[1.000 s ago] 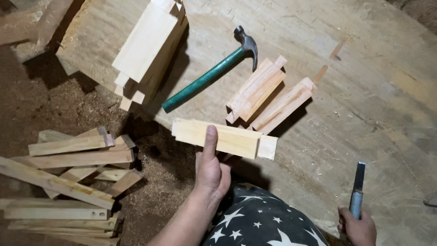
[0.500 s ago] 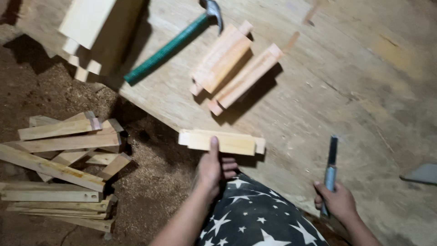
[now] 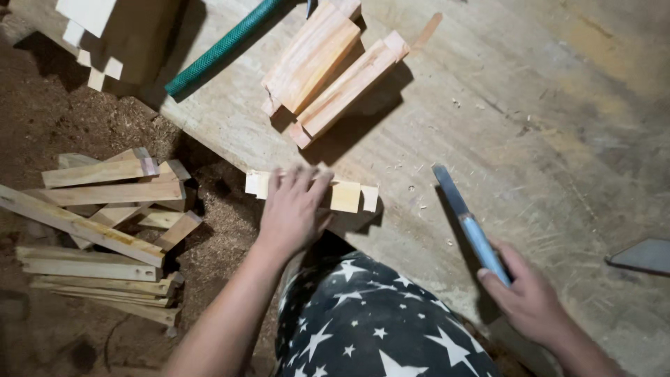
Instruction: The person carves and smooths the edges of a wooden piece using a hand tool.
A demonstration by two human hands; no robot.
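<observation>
Head view: left hand (image 3: pixel 293 209) is lying flat, fingers spread, pressing down on a pale wood block (image 3: pixel 345 195) at the near edge of the counter (image 3: pixel 544 119); not gripping around it, just pinning it. Right hand (image 3: pixel 530 300) is closing around the blue handle of a chisel (image 3: pixel 467 223), blade pointing away toward the block but sitting apart from it. No cut is showing on the block yet, so I'd judge the chiselling isn't started. Counts: one chisel, one green-handled hammer (image 3: pixel 223 45) lying untouched, two stacks of notched blocks (image 3: pixel 328 66) beyond, one bigger stack (image 3: pixel 105 35) top left, a loose pile of sticks (image 3: pixel 105 223) on the sawdust floor, too jumbled to count.
</observation>
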